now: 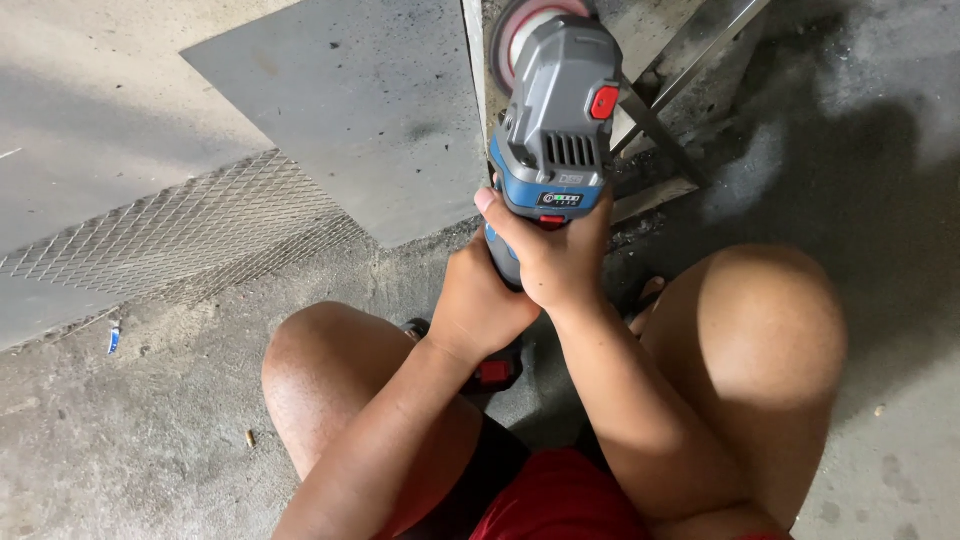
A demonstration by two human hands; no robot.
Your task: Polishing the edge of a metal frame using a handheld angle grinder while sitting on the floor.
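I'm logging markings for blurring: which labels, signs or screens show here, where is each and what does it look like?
Small label panel: on the grinder body's rear, just above the right hand; dark rectangle with a row of small light marks.
Embossed plate: just above it, below the vent slots; small grey rectangle.
No signs, packages or screens show elsewhere.
The left hand grips the grinder lower down.

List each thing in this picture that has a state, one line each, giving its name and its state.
Blue and grey cordless angle grinder: gripped, disc end pointing away.
Left hand: closed around the grinder's body.
Right hand: closed around the grinder's body.
Grey flat metal sheet: lying flat on the floor.
Silver expanded metal mesh: lying flat, partly under the sheet.
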